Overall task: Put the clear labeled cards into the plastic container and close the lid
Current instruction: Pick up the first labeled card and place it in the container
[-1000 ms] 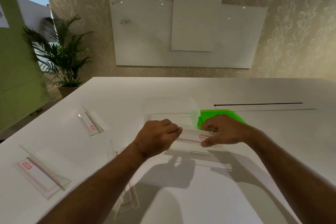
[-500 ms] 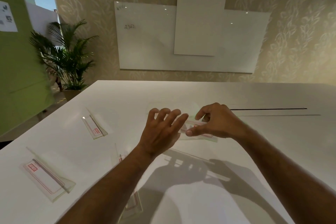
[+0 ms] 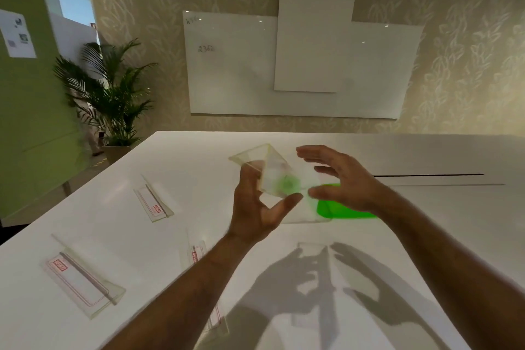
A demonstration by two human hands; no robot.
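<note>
Three clear labeled cards lie well to the left of the grip on the white table (image 3: 369, 150): the near-left card (image 3: 81, 283), the far-left card (image 3: 154, 202), and a third card (image 3: 196, 254) partly hidden by the left forearm, with what looks like one more under that arm near the bottom edge. Right of these, the left hand (image 3: 255, 207) holds the plastic container (image 3: 270, 176) lifted off the table and tilted, fingers at its left side and thumb curled under its lower edge; blur hides whether a card is already inside. Just right of the container, the right hand (image 3: 338, 179) hovers with its fingers spread and holds nothing, apart from the container or barely brushing it. Below and right of the grip, the green lid (image 3: 349, 212) lies flat on the table, partly under the right hand. The step in hand seems to be steadying or turning the container so its mouth faces up; it would go best if the right hand took the free side, the box were set level near the cards, and each card were slid in flat before the lid is pressed on.
</note>
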